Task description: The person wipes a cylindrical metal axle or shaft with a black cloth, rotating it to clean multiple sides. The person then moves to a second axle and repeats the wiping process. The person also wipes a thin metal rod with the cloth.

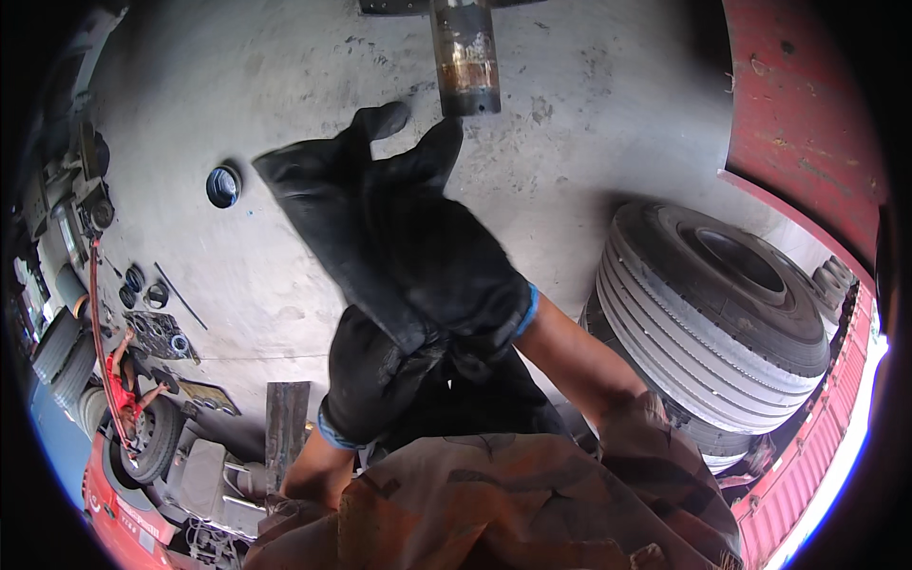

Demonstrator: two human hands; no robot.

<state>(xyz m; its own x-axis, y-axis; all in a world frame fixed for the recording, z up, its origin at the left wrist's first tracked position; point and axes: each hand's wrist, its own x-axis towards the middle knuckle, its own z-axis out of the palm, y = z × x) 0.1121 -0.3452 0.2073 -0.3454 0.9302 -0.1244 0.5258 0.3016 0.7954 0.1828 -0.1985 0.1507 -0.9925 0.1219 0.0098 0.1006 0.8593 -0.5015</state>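
Both my hands wear black gloves with blue cuffs and are close together in front of my body. A limp, folded black piece (318, 204), like rubber or leather, stretches up and away from them; its kind is not clear. My left hand (375, 370) is closed at its near end. My right hand (470, 285) is bent over the same piece, close beside the left. The fingers are partly hidden, black against black. Two curled flaps stick out at the far end, one just below a rusty metal cylinder (466, 62).
Large tyres (722, 285) are stacked at the right, beside a red metal panel (807, 123). A small round can (224, 185) stands on the grey floor (560, 152). At left, a person in red (128, 385) is beside a wheel (152, 442), near a red vehicle (119, 508) and scattered parts.
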